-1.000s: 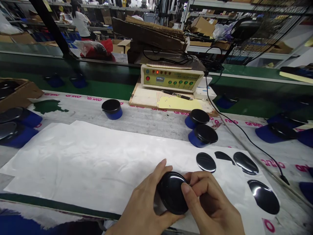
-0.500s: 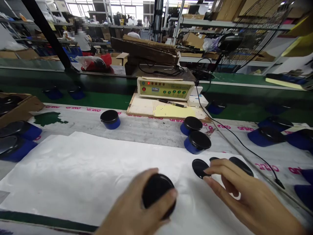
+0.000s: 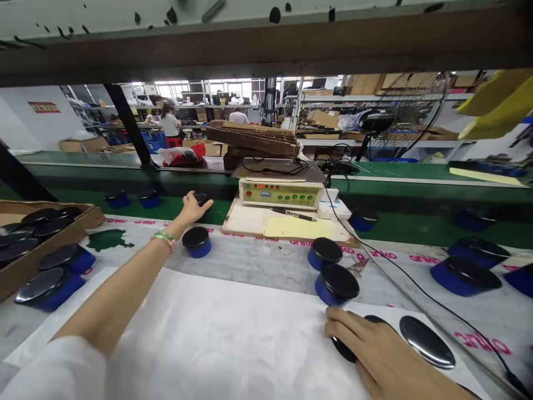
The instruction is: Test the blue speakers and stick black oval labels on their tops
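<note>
My left hand [image 3: 194,210] reaches far out over the green conveyor belt, its fingers curled round a small round piece with a glossy black top [image 3: 202,198]. Close in front of that hand stands a blue round piece with a black cap [image 3: 197,243]. On the white sheet [image 3: 200,328] at the right, my right hand [image 3: 366,347] is bent over a thin black disc [image 3: 343,350], its fingers at the disc's edge and hiding part of it. Beside it lie a larger glossy black oval disc [image 3: 428,341] and another dark disc [image 3: 377,320], partly covered by the hand.
Two black-capped blue pieces [image 3: 328,266] stand beyond my right hand, several more at far right. A cardboard box [image 3: 94,219] of black pieces sits at left. A control box [image 3: 281,193] stands behind, with a cable [image 3: 400,228] running right. An overhead beam [image 3: 266,53] crosses above.
My left hand has moved forward and left from the white sheet to the green belt with its round piece. My right hand has closed over the black disc. The view has tilted up.
</note>
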`<state>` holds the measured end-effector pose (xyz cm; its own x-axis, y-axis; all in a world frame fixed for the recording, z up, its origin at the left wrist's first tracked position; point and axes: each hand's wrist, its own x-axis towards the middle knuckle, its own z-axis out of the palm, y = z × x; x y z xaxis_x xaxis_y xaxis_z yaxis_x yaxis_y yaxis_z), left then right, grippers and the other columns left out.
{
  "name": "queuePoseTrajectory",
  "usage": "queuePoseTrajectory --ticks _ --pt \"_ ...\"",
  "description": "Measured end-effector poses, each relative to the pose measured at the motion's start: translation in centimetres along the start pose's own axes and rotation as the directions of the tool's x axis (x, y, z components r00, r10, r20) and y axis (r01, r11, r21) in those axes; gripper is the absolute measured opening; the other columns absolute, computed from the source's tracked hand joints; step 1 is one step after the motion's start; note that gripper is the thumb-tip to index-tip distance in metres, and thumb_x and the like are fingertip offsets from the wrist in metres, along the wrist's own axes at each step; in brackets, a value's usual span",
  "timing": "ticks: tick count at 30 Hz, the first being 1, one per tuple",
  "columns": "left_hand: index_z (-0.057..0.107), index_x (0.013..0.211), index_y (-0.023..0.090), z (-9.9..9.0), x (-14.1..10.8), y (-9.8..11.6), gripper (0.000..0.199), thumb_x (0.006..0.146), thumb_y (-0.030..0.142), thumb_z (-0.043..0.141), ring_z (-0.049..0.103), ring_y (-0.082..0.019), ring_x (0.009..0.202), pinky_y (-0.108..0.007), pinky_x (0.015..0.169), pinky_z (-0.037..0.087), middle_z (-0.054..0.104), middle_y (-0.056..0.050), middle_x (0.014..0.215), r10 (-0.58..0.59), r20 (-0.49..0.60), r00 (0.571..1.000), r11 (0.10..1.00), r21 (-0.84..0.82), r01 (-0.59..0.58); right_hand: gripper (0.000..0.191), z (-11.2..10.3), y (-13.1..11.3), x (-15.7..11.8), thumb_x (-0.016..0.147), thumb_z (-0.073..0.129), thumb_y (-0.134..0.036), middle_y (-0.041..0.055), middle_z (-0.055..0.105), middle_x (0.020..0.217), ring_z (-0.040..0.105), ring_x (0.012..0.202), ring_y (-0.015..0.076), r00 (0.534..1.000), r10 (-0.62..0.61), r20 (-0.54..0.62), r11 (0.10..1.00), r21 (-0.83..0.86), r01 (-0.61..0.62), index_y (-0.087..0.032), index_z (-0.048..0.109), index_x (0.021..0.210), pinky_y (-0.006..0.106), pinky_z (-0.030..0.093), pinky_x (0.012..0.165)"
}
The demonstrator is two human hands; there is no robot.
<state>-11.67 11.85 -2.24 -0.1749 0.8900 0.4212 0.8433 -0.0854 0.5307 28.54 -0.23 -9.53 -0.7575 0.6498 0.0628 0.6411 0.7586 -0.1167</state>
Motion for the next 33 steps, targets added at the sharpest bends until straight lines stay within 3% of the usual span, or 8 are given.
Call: queuePoseTrajectory --ticks 3,6,11,14,17,24,30,33 --pt "0.054 0.119 0.006 -0.9 -2.0 -0.5 0.058 0.095 0.052 0.029 0.063 -0.025 0.103 -0.041 0.09 0.049 0.062 -0.009 0.112 -0.073 0.039 0.997 0.996 0.058 0.071 0.06 0.1 -0.1 -0.3 0.067 0.039 0.002 0.0055 0.056 0.129 0.064 0.085 0.0217 1.0 0.024 -0.011 0.999 -0.022 -0.024 -0.026 0.053 0.119 0.034 0.05 0.068" --pt "0.057 0.116 0.01 -1.6 -5.4 -0.2 0.057 0.084 0.057 0.048 0.066 -0.028 0.095 -0.041 0.085 0.052 0.066 -0.006 0.103 -0.101 0.134 0.986 0.992 0.085 0.09 0.059 0.0 0.0 -0.2 0.068 0.038 0.003 0.0057 0.056 0.129 0.063 0.078 0.0196 1.0 0.012 -0.003 1.0 -0.027 -0.012 -0.025 0.053 0.117 0.033 0.049 0.065" --pt "0.044 0.131 0.019 0.7 -13.5 4.9 0.056 0.08 0.039 0.061 0.056 -0.028 0.115 -0.042 0.101 0.044 0.057 -0.007 0.125 -0.027 0.172 0.985 1.0 -0.004 0.028 0.054 -0.8 0.0 0.4 0.065 0.039 0.003 0.0072 0.056 0.123 0.061 0.072 0.0185 0.998 -0.048 0.05 0.998 -0.027 0.049 -0.022 0.053 0.111 0.032 0.045 0.062" --pt "0.046 0.13 0.027 3.8 -17.6 9.0 0.064 0.071 0.03 0.072 0.056 -0.024 0.115 -0.035 0.099 0.046 0.057 -0.006 0.125 0.282 0.448 0.849 0.925 -0.361 -0.117 0.05 -1.4 -0.2 0.9 0.062 0.041 0.001 0.0063 0.058 0.114 0.058 0.065 0.0184 0.993 -0.058 0.105 0.995 -0.07 0.066 -0.022 0.052 0.105 0.031 0.041 0.057" --pt "0.044 0.133 0.028 5.9 -19.1 10.8 0.072 0.068 0.025 0.074 0.052 -0.023 0.114 -0.035 0.1 0.045 0.055 -0.007 0.124 0.497 0.5 0.709 0.837 -0.493 -0.239 0.049 -1.8 -0.2 1.3 0.06 0.043 0.0 0.0062 0.057 0.108 0.054 0.06 0.0184 0.988 -0.058 0.146 0.989 -0.124 0.077 -0.021 0.052 0.103 0.031 0.037 0.051" --pt "0.039 0.136 0.029 6.4 -18.8 10.2 0.071 0.072 0.024 0.07 0.05 -0.024 0.113 -0.037 0.098 0.044 0.053 -0.006 0.124 0.482 0.458 0.747 0.851 -0.448 -0.274 0.033 -2.9 0.0 0.0 0.066 0.045 0.0 0.0065 0.059 0.094 0.056 0.074 0.0197 0.974 -0.218 0.068 0.961 -0.16 0.226 -0.019 0.057 0.091 0.029 0.04 0.058" --pt "0.037 0.137 0.028 6.8 -19.2 10.2 0.072 0.073 0.026 0.07 0.05 -0.025 0.113 -0.039 0.099 0.043 0.054 -0.007 0.124 0.426 0.472 0.772 0.875 -0.433 -0.218 0.036 -3.7 1.2 -4.3 0.08 0.041 -0.001 0.0053 0.067 0.089 0.06 0.074 0.0197 0.954 -0.243 -0.173 0.963 -0.164 0.215 -0.023 0.062 0.097 0.029 0.045 0.06" --pt "0.025 0.143 0.029 6.9 -19.2 10.0 0.088 0.07 0.031 0.074 0.052 -0.026 0.114 -0.042 0.098 0.044 0.055 -0.007 0.124 0.293 0.541 0.788 0.903 -0.427 -0.043 0.022 -3.6 0.6 -6.8 0.08 0.06 -0.015 0.001 0.067 0.086 0.061 0.072 0.0204 0.86 0.187 -0.475 0.979 0.165 -0.121 -0.03 0.065 0.095 0.03 0.046 0.059"
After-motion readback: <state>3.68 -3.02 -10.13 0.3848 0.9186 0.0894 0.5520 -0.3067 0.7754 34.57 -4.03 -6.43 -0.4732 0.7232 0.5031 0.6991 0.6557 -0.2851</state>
